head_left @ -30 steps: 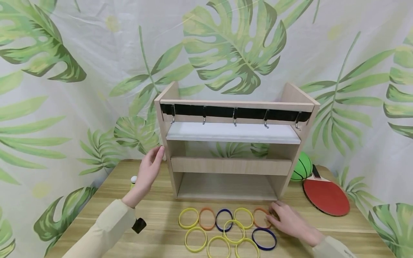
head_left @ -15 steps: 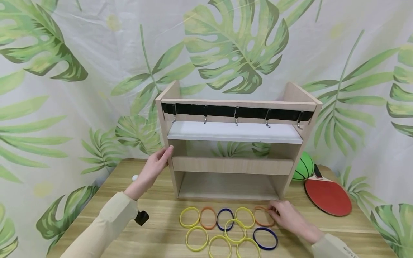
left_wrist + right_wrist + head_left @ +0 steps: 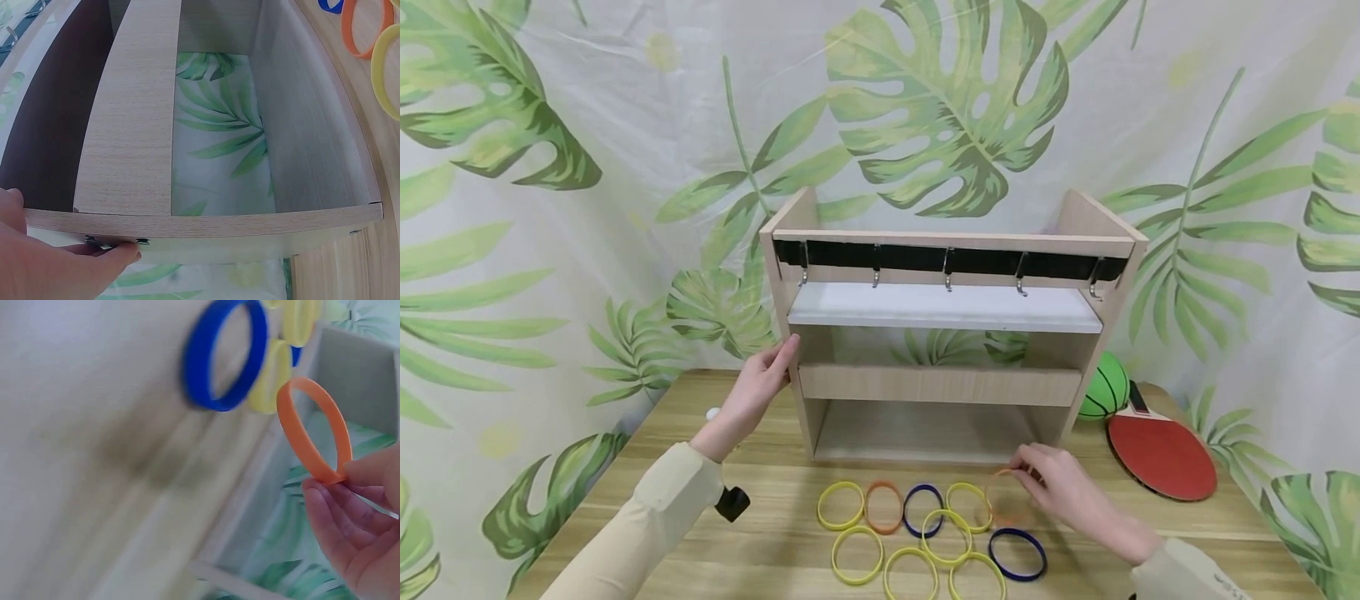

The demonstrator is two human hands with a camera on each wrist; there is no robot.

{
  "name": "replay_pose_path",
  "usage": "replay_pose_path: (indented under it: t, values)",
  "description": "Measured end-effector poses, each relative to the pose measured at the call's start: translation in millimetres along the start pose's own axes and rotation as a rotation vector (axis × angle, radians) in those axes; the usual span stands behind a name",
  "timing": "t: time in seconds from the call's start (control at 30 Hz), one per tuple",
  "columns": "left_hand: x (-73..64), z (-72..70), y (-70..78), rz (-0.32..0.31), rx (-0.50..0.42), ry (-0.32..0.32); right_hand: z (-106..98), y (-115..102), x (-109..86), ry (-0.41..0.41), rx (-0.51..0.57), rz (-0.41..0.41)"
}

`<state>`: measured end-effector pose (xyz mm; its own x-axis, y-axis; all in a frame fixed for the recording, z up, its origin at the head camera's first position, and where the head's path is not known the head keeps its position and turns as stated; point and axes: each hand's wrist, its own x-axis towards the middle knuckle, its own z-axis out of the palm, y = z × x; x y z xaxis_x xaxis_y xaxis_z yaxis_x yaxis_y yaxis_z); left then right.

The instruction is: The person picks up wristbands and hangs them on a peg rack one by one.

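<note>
My left hand (image 3: pixel 751 404) grips the left side panel of a small wooden shelf (image 3: pixel 940 385), thumb on one face and fingers on the other in the left wrist view. My right hand (image 3: pixel 1066 493) pinches an orange wristband (image 3: pixel 300 444) between thumb and fingers. In the right wrist view the band stands up from the fingertips; in the head view it is blurred, raised in front of the shelf's lower right corner. A blue wristband (image 3: pixel 1017 577) lies below it on the table. Further left lie several yellow wristbands (image 3: pixel 820 504), another orange one (image 3: pixel 868 508) and another blue one (image 3: pixel 923 487).
Metal hooks (image 3: pixel 948 271) hang in a row from a black strip along the shelf's top rail. Right of the shelf are a green ball (image 3: pixel 1105 387) and a red table tennis bat (image 3: pixel 1161 458). Something small and white (image 3: pixel 712 413) shows behind the left forearm.
My left hand has moved right onto the shelf's side panel and stays there. My right hand has lifted the rightmost orange wristband off the table, moving slightly up and left.
</note>
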<state>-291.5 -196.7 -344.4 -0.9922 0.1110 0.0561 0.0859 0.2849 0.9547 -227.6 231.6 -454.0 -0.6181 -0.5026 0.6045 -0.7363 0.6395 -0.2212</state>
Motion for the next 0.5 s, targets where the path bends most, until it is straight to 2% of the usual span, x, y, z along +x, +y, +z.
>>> replay_pose_path:
  t: [0.23,0.5]
  values:
    - [0.1,0.0,-0.1,0.002,-0.031,-0.006,-24.9,-25.3,31.7,-0.026,0.023,-0.046]
    - [-0.4,0.4,0.1,0.003,-0.059,-0.009,-55.7,-60.3,92.4,-0.016,0.046,-0.171]
